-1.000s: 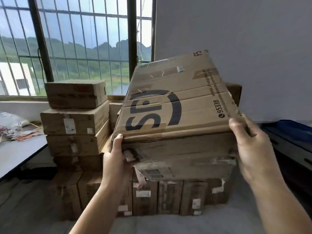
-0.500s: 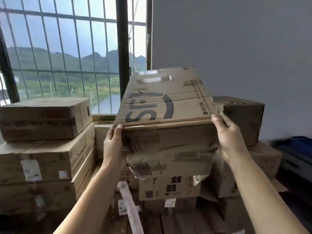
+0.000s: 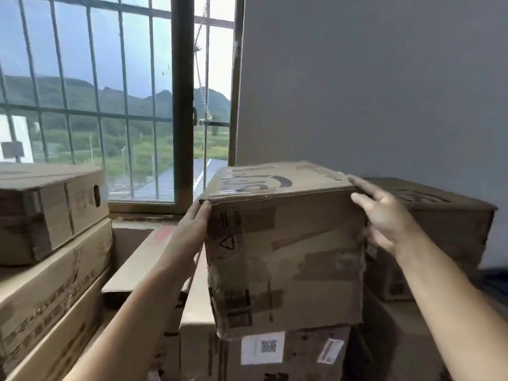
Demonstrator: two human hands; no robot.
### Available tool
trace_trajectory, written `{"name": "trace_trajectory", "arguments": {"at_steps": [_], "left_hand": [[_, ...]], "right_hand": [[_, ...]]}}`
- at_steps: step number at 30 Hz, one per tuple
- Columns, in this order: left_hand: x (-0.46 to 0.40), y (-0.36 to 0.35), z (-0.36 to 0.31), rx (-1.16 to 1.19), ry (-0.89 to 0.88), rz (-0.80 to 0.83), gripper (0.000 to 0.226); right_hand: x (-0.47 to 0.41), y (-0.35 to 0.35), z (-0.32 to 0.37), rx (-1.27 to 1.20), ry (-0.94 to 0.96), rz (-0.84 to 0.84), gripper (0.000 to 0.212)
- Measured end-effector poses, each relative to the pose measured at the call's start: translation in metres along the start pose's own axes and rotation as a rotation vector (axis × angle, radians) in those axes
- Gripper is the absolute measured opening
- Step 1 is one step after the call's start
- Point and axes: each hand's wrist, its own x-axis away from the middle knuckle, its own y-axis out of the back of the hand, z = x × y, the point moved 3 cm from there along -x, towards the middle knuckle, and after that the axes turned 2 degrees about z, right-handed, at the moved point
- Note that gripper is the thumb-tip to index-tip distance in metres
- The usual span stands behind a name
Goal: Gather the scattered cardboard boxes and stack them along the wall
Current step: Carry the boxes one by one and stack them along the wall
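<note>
The left hand lies flat against the left side of the big brown box, near its top edge. Its fingers are straight and press on the cardboard. The right hand is at the top right corner of the same box. Its fingers are spread and fairly straight, with the tips touching the top edge. It looks loose, not gripping.

The box sits on top of another box with white labels, in the pile by the grey wall, next to the barred window.

What could go wrong? I think the big box sticks out a little past the front of the box under it. If both hands let go too soon, it might tip forward and fall. The side of the box is crumpled and covered in old tape, so it may sag and sit crooked. A hard push could also bump the box on the right.

On top of the big box is part of a dark round logo with letters, but I can't read them from here. A triangle mark is printed on its front. The white label below has a square code, too small to read. The long boxes on the left have printing that is blurry.
</note>
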Motion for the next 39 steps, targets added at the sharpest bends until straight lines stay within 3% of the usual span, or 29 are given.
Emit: {"name": "trace_trajectory", "arguments": {"at_steps": [8, 19, 26, 33, 36, 39], "left_hand": [[-0.099, -0.047, 0.031, 0.057, -0.104, -0.014, 0.041], [-0.148, -0.078, 0.046, 0.033, -0.197, 0.027, 0.046], [-0.146, -0.069, 0.046, -0.013, -0.261, -0.022, 0.044], [-0.104, -0.045, 0.033, -0.168, -0.326, -0.131, 0.057], [-0.067, -0.032, 0.036, -0.234, -0.428, -0.156, 0.054], [-0.028, -0.023, 0.060, -0.239, -0.444, -0.099, 0.048]], "right_hand": [[-0.077, -0.007, -0.072, -0.008, 0.012, -0.031, 0.043], [-0.141, -0.007, -0.103, 0.044, -0.017, -0.089, 0.044], [-0.130, -0.012, -0.097, 0.164, 0.032, -0.006, 0.059], [-0.068, -0.013, -0.073, 0.433, 0.170, -0.080, 0.070], [-0.023, -0.012, -0.082, 0.392, 0.233, 0.008, 0.069], [0.028, -0.014, -0.108, 0.288, 0.128, 0.106, 0.066]]}}
